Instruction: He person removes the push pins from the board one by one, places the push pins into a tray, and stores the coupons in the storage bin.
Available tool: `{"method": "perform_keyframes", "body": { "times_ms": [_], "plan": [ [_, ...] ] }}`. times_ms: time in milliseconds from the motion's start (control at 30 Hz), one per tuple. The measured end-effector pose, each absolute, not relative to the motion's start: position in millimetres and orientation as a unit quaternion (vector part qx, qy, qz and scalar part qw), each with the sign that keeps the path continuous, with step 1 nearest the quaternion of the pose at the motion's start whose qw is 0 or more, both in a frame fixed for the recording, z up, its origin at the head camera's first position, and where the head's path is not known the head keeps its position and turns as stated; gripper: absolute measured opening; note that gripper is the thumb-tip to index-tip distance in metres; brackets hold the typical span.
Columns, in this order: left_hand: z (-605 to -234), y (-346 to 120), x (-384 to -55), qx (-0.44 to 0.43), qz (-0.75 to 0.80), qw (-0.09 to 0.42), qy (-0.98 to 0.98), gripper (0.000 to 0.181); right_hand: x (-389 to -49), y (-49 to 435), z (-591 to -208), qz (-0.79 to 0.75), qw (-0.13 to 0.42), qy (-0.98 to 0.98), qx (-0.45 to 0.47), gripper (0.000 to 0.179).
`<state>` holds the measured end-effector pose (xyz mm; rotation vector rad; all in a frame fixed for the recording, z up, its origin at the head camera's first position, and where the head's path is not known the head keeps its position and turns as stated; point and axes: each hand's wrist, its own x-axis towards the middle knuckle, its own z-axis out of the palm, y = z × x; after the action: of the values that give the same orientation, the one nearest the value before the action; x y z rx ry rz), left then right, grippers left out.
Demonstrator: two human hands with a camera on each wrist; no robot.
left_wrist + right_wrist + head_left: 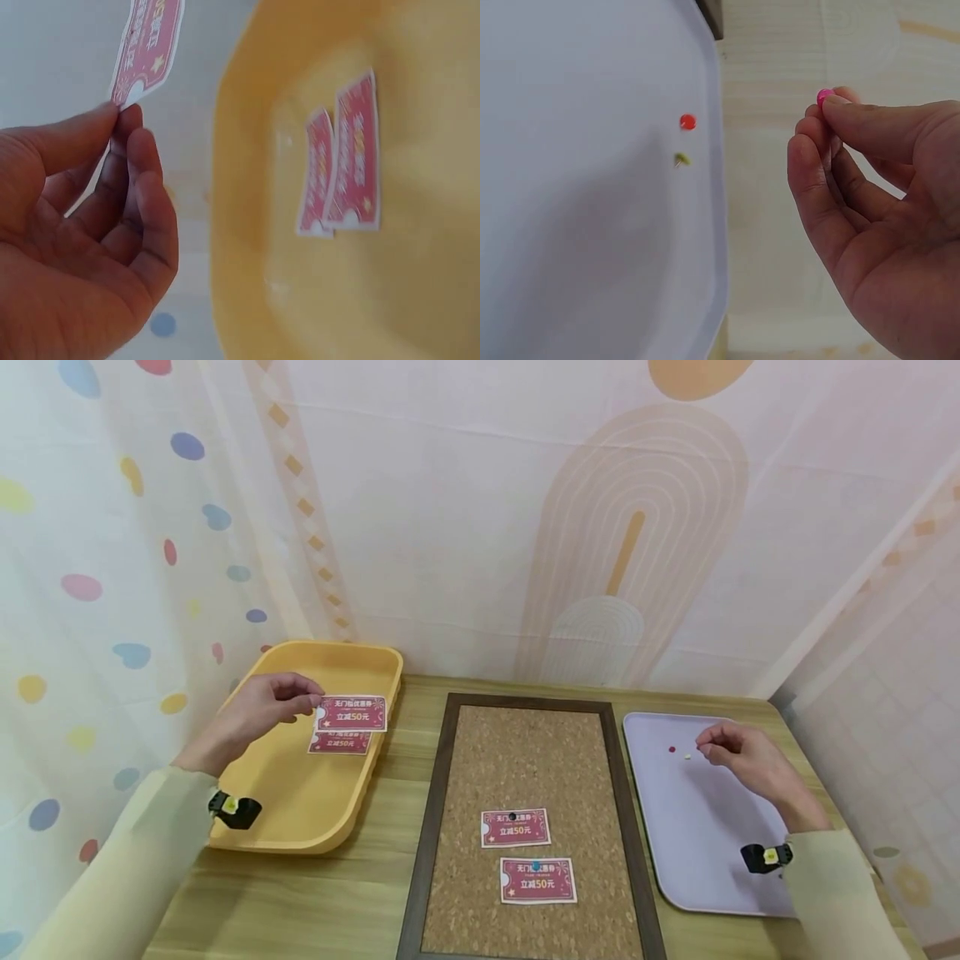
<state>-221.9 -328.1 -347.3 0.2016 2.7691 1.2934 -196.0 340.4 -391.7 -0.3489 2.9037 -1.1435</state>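
Note:
My left hand [266, 706] pinches a red paper coupon [351, 714] by its edge between thumb and finger, up over the yellow tray [300, 842]. Two more coupons lie overlapping in that tray, the nearer coupon [356, 154] covering part of the other coupon [315, 180]. Over the lilac tray [708, 860], my right hand [750, 760] holds a pink push pin [825, 97] at its fingertips; only the pin's head shows. On the lilac tray a red push pin [688, 121] and a yellow-green push pin [682, 159] lie close together.
Between the trays lies a dark-framed cork board [525, 760]. Pinned on it are an upper coupon [515, 831] with a black pin [512, 817] and a lower coupon [538, 885] with a blue pin [536, 865]. A patterned curtain [450, 527] hangs behind the wooden table [360, 893].

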Motion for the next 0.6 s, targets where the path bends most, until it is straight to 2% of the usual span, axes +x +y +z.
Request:
{"method": "perform_keyframes", "body": {
  "times_ms": [300,600],
  "plan": [
    [-366.8,-354.5,-242.5,0.072,0.429,0.089,0.896,0.030,-203.1,349.0,-403.0,-0.360,0.035,0.927,-0.095,0.010],
    [-391.7,-371.6,-254.8,0.060,0.457,0.135,0.877,0.033,-209.6,354.2,-414.6,-0.359,0.042,0.926,-0.107,0.008]
  ]
}}
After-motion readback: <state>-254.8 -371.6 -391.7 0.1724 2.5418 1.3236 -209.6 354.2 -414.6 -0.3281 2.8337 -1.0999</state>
